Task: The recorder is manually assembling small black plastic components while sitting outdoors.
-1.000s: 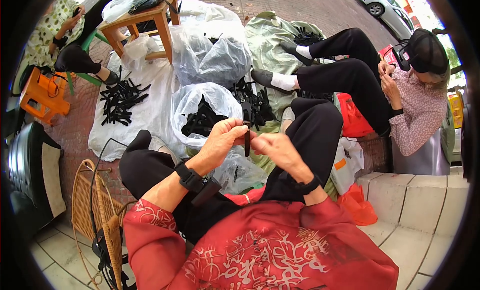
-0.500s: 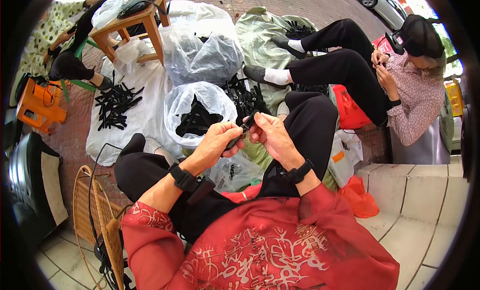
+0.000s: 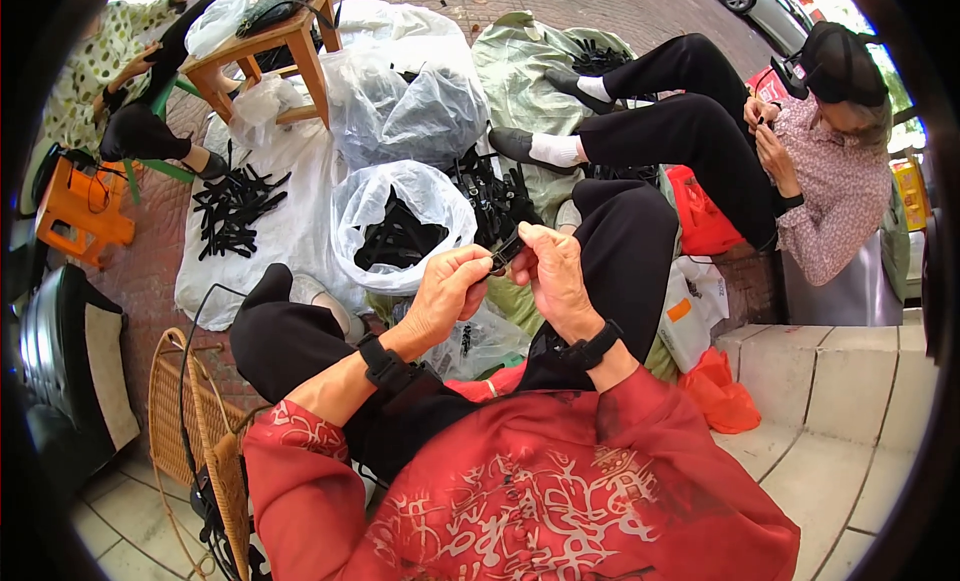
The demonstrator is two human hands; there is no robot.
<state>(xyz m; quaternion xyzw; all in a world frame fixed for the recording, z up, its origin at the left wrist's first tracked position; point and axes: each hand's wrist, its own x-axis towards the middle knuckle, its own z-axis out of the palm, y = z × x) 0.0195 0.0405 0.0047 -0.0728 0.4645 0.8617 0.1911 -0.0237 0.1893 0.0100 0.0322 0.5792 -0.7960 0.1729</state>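
Black strap (image 3: 508, 250), one: now pinched between left hand (image 3: 447, 291) and right hand (image 3: 556, 271); a second ago, hanging near-upright from the left, with the right blurred just beside. Meaning, by appearance: two-handed handling. Grip: narrow both sides, thumbs pressed to fingers on the strap. Placement: bridging the small gap between fingertips, tilted up rightward, seen lower right of open plastic bag (image 3: 352, 206).

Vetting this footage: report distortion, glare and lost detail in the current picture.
In the head view, the tiled ledge bends near the rim; there, the upper-right edge partly washes out; there too, the held black strap shows little detail.
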